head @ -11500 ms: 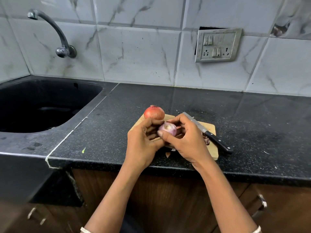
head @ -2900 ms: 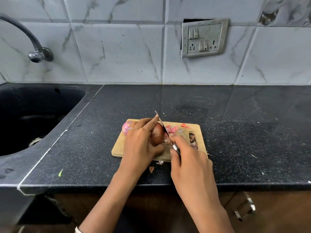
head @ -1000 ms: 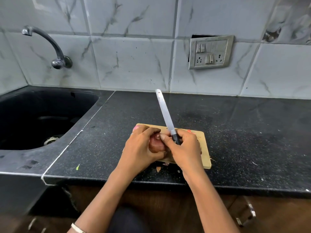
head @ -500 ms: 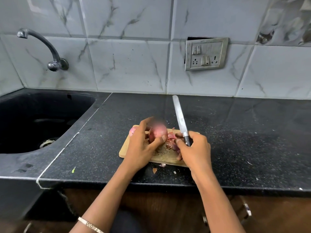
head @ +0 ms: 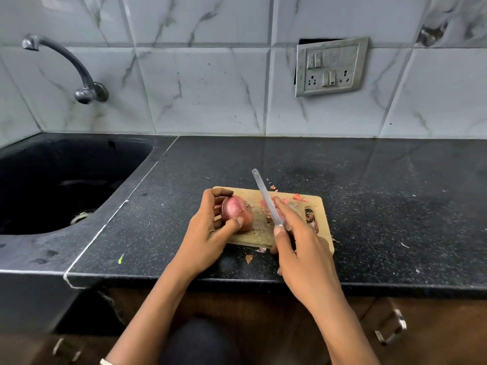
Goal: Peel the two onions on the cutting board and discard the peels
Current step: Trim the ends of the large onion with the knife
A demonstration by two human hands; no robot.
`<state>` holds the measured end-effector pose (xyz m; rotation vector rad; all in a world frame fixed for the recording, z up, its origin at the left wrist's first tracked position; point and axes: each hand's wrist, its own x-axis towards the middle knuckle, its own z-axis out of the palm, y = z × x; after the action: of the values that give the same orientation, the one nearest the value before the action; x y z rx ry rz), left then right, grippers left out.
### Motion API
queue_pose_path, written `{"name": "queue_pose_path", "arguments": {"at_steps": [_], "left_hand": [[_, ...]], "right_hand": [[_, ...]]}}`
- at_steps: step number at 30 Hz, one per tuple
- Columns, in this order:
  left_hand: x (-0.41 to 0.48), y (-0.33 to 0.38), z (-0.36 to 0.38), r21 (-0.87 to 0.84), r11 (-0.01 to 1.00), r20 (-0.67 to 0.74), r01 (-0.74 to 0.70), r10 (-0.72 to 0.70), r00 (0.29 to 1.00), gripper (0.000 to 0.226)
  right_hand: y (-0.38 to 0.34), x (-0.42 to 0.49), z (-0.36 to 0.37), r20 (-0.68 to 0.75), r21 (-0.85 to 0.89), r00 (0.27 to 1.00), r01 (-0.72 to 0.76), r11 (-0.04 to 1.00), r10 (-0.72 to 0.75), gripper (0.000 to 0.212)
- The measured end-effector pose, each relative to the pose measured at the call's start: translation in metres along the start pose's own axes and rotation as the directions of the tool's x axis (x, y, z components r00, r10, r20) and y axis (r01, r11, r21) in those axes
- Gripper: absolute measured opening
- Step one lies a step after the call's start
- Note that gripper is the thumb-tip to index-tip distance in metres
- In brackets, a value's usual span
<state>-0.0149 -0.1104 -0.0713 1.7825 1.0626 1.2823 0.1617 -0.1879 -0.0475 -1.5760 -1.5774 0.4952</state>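
Black speckled stone makes up the countertop (head: 382, 206), which meets a wall of grey-veined marble tiles (head: 210, 88). A steel switch plate (head: 330, 67) is set into the wall on the right. A curved tap (head: 79, 72) reaches out over the dark sink (head: 147, 164) on the left.

Near the front edge of the counter lies a small wooden cutting board (head: 253, 237). On its left part sits a red onion (head: 237, 212) with its skin on. The skin is glossy and purplish-pink, and a ragged brown tuft at one end points toward the middle of the board. Thin pink peels (head: 297, 197) are scattered over the far right part of the board, and more scraps sit in its handle slot (head: 309, 216). A few loose flakes (head: 249, 258) lie on the counter just in front of the board.

The left hand (head: 208, 233) grips the onion. Its thumb presses on the near side, and the curled fingers hook over the far and left sides. The right hand (head: 297, 238) is wrapped round the handle of a knife (head: 264, 198), with the thumb laid up toward the blade's base. The blade slants away and to the left, and its tip passes over the board's far edge. It is just to the right of the onion and does not touch it. Both forearms come up from below the counter edge.
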Motion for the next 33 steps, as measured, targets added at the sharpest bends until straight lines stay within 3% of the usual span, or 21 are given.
{"name": "queue_pose_path", "arguments": {"at_steps": [4,7,10,15,21,33], "left_hand": [[-0.001,-0.001,-0.005,-0.022,1.0,0.067,0.005,-0.004,0.998,0.046],[-0.001,-0.003,-0.004,0.003,1.0,0.065,0.016,-0.016,0.998,0.06],[-0.001,-0.006,-0.004,-0.003,0.999,0.04,0.037,-0.037,0.999,0.066],[-0.004,-0.01,-0.009,-0.032,0.995,0.0,0.093,-0.093,0.996,0.073],[-0.009,-0.006,-0.012,0.03,0.996,0.01,0.079,-0.079,0.997,0.075],[-0.008,-0.015,-0.013,0.04,0.991,0.016,0.127,-0.128,0.992,0.09]], "right_hand": [[0.0,-0.013,0.005,0.062,-0.023,0.997,0.05,0.998,-0.049,0.05],[0.003,-0.006,0.011,0.112,0.202,0.993,-0.064,0.977,0.042,0.039],[0.001,0.001,0.014,0.165,0.481,0.973,-0.22,0.849,0.159,0.036],[0.0,0.005,0.015,0.234,0.637,0.954,-0.296,0.712,0.188,0.041],[-0.002,0.005,0.024,0.311,0.669,0.941,-0.317,0.673,0.134,0.044],[-0.009,0.004,0.038,0.227,0.597,0.969,-0.217,0.773,0.097,0.046]]}}
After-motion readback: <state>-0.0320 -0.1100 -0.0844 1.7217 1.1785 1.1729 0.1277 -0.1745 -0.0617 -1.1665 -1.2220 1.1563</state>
